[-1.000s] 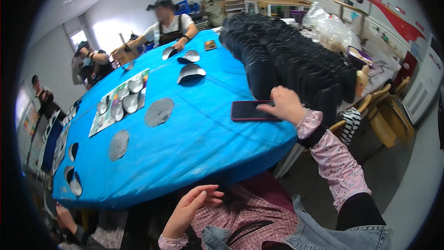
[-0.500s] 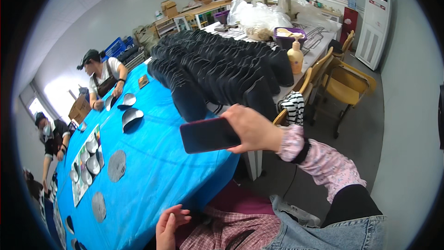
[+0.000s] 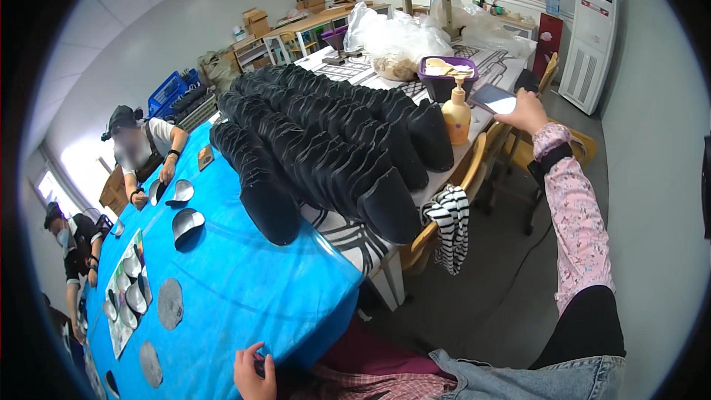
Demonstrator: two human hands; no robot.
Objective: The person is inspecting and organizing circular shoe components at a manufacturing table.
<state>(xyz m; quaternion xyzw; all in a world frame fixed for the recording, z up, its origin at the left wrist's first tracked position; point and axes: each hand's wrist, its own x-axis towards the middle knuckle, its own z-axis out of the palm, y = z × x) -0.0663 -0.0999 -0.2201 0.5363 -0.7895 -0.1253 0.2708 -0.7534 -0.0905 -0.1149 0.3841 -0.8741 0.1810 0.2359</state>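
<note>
At the end of my outstretched right arm, my right hand is closed on a smartphone, just beyond a cream pump bottle. Rows of nested black curved pieces lie along the table to the left of that bottle. Low at the edge of the blue cloth, my left hand holds nothing that shows, its fingers loosely bent and apart. Flat grey oval pads rest on the cloth, and several curved silver-and-black pieces stand farther up.
Yellow chairs line the table's right side, one with a striped cloth over it. A purple bin and clear plastic bags occupy the far end. Two co-workers work along the left edge. A white air conditioner stands by the wall.
My right hand has carried the smartphone from in front of me out to the far right, beside the pump bottle. My left hand has shifted slightly left and down. The head view has turned a little.
</note>
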